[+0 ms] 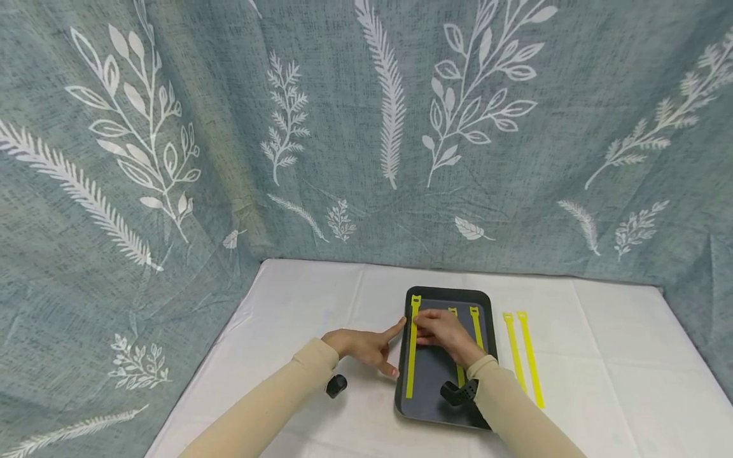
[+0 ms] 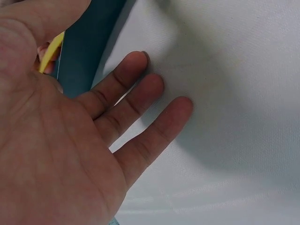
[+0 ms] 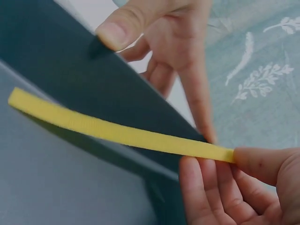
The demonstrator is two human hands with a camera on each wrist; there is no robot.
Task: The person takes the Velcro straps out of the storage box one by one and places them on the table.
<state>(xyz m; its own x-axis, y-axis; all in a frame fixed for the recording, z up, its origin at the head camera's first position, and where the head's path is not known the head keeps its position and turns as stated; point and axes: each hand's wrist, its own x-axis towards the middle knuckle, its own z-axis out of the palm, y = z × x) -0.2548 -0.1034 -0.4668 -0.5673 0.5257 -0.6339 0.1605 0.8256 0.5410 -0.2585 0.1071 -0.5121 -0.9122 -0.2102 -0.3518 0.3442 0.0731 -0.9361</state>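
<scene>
A dark tray (image 1: 426,407) lies on the white tablecloth and carries three yellow straps. My right hand (image 1: 443,334) is over the tray. In the right wrist view it (image 3: 232,159) pinches one end of a yellow strap (image 3: 117,133) between thumb and fingers, lifted a little off the tray (image 3: 56,187). My left hand (image 1: 366,346) is at the tray's left side, its thumb (image 3: 117,28) resting on the rim. Its fingers (image 2: 140,108) are straight over the cloth and hold nothing. The longest strap (image 1: 411,362) runs along the tray's left side.
Two more yellow straps (image 1: 513,356) (image 1: 531,362) lie side by side on the cloth right of the tray. A blue-green leaf-print curtain (image 1: 366,127) closes off the back and both sides. The white tablecloth (image 1: 298,299) reaches left and far right.
</scene>
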